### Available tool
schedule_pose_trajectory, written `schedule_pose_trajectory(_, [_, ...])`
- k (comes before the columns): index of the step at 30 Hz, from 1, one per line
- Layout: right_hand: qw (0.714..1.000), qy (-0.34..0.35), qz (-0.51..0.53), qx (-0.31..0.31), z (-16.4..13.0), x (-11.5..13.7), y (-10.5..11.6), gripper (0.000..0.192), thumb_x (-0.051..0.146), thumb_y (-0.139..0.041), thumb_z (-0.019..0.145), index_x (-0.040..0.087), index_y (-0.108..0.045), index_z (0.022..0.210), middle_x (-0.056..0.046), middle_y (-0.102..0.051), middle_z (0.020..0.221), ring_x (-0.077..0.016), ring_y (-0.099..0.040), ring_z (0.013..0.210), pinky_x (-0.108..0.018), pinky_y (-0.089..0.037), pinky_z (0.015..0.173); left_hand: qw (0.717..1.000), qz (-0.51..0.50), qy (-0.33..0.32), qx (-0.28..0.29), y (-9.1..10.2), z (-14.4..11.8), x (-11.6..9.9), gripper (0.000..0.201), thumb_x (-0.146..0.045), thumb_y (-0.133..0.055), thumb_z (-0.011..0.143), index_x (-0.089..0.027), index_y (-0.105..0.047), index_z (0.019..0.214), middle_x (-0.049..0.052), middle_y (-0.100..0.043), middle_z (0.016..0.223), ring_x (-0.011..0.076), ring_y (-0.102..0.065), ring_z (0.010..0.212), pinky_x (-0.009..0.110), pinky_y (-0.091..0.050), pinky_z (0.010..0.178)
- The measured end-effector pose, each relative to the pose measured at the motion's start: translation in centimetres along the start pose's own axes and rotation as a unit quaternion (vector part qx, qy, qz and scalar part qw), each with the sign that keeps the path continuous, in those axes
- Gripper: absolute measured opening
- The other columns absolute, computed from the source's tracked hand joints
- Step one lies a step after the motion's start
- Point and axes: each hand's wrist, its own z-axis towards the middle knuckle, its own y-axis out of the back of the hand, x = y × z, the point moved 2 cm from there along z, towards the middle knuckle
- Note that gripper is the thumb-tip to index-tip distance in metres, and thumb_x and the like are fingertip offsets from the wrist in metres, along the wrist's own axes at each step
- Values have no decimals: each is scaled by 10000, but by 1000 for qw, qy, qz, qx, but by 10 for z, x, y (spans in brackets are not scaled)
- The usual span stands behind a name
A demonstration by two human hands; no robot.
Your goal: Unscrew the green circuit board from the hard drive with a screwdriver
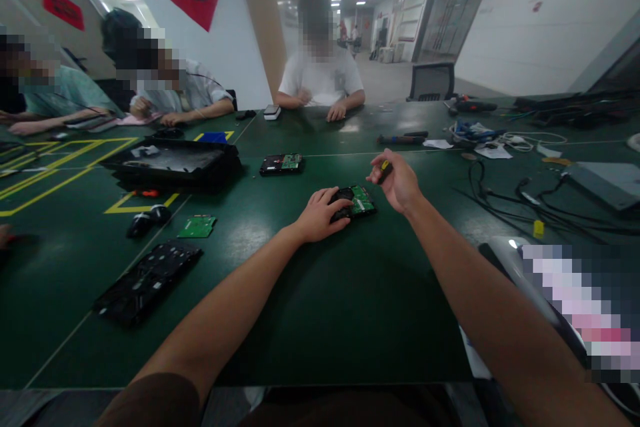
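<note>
A hard drive (pixel 364 200) with a green circuit board lies on the table in front of me. My left hand (pixel 323 213) rests over its left part, fingers and thumb gripping it against the tabletop. Just to the right and slightly above, my right hand (pixel 397 183) is closed around a small tool with a yellow and black handle (pixel 385 169), which looks like a screwdriver. Its tip cannot be made out. A second hard drive (pixel 281 163) with its board facing up lies farther off, to the left.
Left on the green table (pixel 320 320) are a loose circuit board (pixel 198 226), a black plastic frame (pixel 147 280), a mouse (pixel 149 219) and a black tray (pixel 175 163). Cables (pixel 505 197) and a grey metal box (pixel 607 183) lie right. Several people sit across and leftward.
</note>
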Motion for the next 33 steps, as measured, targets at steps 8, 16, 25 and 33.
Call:
schedule_pose_trajectory(8, [1000, -4, 17, -9, 4, -4, 4, 446, 689, -664, 856, 251, -644, 776, 9, -586, 694, -151, -567, 634, -337, -540, 722, 1000, 7, -3, -3, -1, 0, 1, 487, -483, -647, 950, -335, -600, 1411, 99, -350, 1623, 370, -328, 1473, 587, -316, 1195])
schedule_pose_trajectory(16, [1000, 9, 14, -14, 5, -6, 6, 373, 598, -745, 826, 260, -598, 767, 25, -591, 683, -155, -585, 624, -351, -553, 734, 1000, 4, 0, -1, 0, 0, 0, 488, -484, -648, 950, -342, -598, 1414, 98, -357, 1620, 373, -331, 1471, 596, -317, 1191])
schedule_pose_trajectory(25, [1000, 12, 17, -14, 3, -4, 4, 434, 672, -604, 892, 254, -640, 778, 11, -570, 682, -151, -563, 614, -347, -547, 746, 1000, 10, -3, -1, -2, 0, 1, 493, -493, -641, 952, -338, -595, 1418, 101, -352, 1624, 371, -325, 1477, 596, -312, 1194])
schedule_pose_trajectory(33, [999, -6, 26, -19, 3, -5, 5, 349, 592, -684, 851, 262, -599, 775, 18, -614, 698, -167, -622, 668, -358, -554, 768, 1000, 10, 0, -5, -3, 0, 2, 486, -491, -655, 943, -342, -607, 1404, 92, -367, 1618, 372, -337, 1469, 600, -321, 1190])
